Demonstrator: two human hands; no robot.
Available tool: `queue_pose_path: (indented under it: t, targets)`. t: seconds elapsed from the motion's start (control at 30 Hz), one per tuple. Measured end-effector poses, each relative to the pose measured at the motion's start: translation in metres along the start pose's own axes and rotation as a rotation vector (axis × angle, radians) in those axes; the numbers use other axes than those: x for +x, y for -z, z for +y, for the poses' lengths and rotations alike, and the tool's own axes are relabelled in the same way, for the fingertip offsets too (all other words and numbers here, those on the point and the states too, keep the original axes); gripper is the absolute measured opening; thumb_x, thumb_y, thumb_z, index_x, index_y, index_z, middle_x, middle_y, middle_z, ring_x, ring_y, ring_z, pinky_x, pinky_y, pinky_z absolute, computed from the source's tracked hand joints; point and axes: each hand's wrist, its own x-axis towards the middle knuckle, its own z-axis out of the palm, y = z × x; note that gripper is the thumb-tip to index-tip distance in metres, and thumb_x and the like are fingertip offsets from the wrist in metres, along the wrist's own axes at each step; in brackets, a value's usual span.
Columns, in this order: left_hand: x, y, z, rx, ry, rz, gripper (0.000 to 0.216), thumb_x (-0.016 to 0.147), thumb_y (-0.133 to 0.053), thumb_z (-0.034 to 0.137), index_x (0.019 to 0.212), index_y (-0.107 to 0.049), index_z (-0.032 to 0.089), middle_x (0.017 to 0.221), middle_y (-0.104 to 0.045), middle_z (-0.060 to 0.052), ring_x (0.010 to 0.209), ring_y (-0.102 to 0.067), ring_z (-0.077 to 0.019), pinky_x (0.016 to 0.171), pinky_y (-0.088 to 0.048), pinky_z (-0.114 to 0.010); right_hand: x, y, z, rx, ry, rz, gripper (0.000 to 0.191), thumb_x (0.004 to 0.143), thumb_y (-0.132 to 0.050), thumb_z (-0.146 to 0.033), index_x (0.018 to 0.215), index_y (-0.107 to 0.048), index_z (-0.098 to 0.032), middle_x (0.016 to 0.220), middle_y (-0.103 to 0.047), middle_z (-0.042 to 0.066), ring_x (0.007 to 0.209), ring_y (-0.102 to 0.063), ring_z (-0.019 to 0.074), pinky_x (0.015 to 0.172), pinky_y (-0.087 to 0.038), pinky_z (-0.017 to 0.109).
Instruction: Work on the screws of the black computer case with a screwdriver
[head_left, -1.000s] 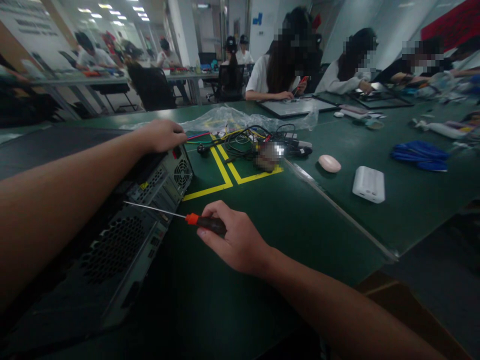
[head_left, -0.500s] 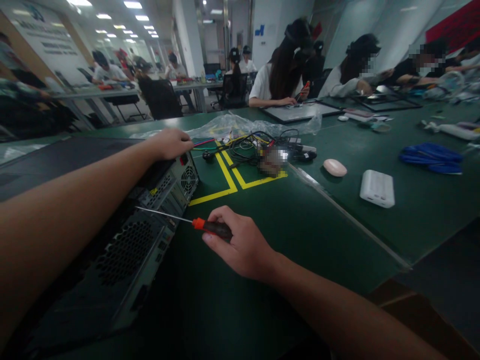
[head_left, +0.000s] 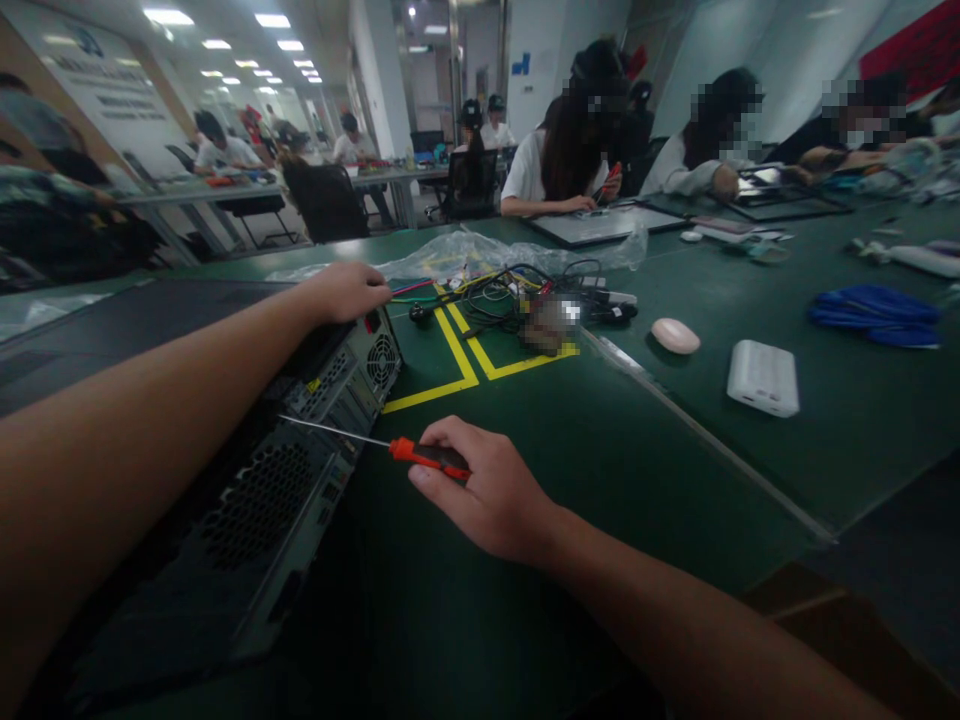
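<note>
A dark desktop computer case point(head_left: 247, 500) lies on its side on the green table, its vented rear panel facing me. My left hand point(head_left: 349, 291) rests on the case's far top corner, fingers curled over the edge. My right hand point(head_left: 487, 490) grips a screwdriver point(head_left: 375, 440) with a red and black handle. Its thin shaft points left, and the tip sits against the rear panel near the fan grille point(head_left: 382, 358).
Yellow tape lines point(head_left: 457, 355) mark the table beyond the case. A tangle of cables point(head_left: 502, 290) and a clear plastic bag point(head_left: 480, 250) lie behind them. A pink oval object point(head_left: 675, 335), a white box point(head_left: 763, 378) and blue items point(head_left: 874, 315) sit to the right. Other people work at the far side.
The view has shifted slightly, so everything sits a little lower and to the right. Both hands keep their hold and their places on the case and the screwdriver.
</note>
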Motion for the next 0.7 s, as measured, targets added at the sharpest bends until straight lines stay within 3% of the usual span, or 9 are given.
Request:
queue_pose_path:
  t: [0.2, 0.33, 0.47, 0.7]
  targets:
    - [0.0034, -0.0053, -0.0052, -0.071, -0.009, 0.048, 0.066, 0.103, -0.047, 0.055, 0.144, -0.092, 0.028, 0.128, -0.090, -0.014, 0.128, -0.079, -0.0415, 0.110, -0.062, -0.049, 0.0021, -0.0001, 0.0005, -0.063, -0.021, 0.002, 0.025, 0.117, -0.068, -0.045, 0.110, -0.076, -0.022, 0.097, -0.075, 0.003, 0.085, -0.065, 0.0199, 0.081, -0.044, 0.034]
    - [-0.0002, -0.0035, -0.0025, -0.044, -0.011, 0.018, 0.065, 0.111, -0.044, 0.047, 0.150, -0.087, 0.019, 0.140, -0.087, -0.014, 0.124, -0.075, -0.0356, 0.112, -0.060, -0.048, 0.0025, -0.0014, 0.0008, -0.059, -0.042, -0.013, 0.026, 0.119, -0.063, -0.046, 0.121, -0.074, -0.023, 0.098, -0.074, 0.002, 0.085, -0.065, 0.0203, 0.082, -0.045, 0.036]
    - [-0.0012, -0.0032, 0.0003, -0.040, 0.006, 0.014, 0.064, 0.114, -0.042, 0.043, 0.151, -0.085, 0.013, 0.144, -0.085, -0.017, 0.117, -0.071, -0.0322, 0.109, -0.058, -0.047, -0.0001, -0.0020, 0.0017, -0.025, -0.066, -0.028, 0.035, 0.110, -0.074, -0.050, 0.134, -0.063, -0.027, 0.101, -0.075, 0.000, 0.080, -0.064, 0.0207, 0.078, -0.045, 0.036]
    - [0.0008, -0.0048, -0.0023, -0.053, -0.001, 0.020, 0.062, 0.113, -0.045, 0.044, 0.150, -0.085, 0.014, 0.140, -0.086, -0.016, 0.112, -0.070, -0.0299, 0.107, -0.057, -0.045, 0.0003, -0.0016, 0.0030, -0.071, -0.040, -0.017, 0.019, 0.107, -0.067, -0.037, 0.120, -0.056, -0.029, 0.098, -0.071, 0.000, 0.079, -0.063, 0.0206, 0.078, -0.043, 0.036]
